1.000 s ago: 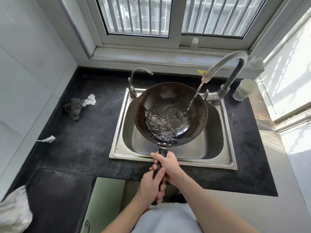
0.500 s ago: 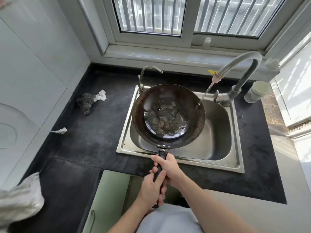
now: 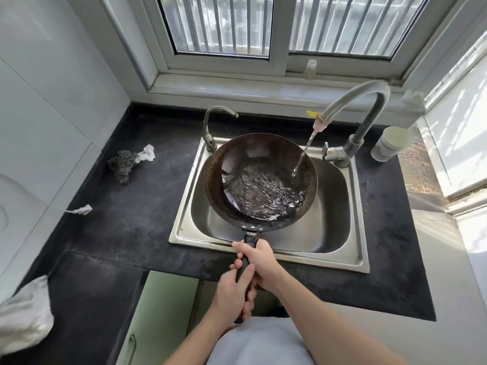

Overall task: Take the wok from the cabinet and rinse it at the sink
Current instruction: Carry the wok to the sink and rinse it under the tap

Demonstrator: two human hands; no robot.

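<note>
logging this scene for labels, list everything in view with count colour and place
wok: 1, dark, held over the sink, water pooled inside
sink: 1, steel, set in the counter
counter: 1, black, around the sink
tall faucet: 1, grey, sink's back right, running into the wok
small faucet: 1, grey, sink's back left
scrubber: 1, grey, counter left of the sink
paper scraps: 2, white, one beside the scrubber, one by the left wall
cup: 1, white, right of the tall faucet
cloth: 1, white, counter's near left
cabinet door: 1, pale green, below the counter
window: 1, white frame, behind the sink
right grip: holds the wok's handle nearer the pan
left grip: holds the handle behind it
</note>
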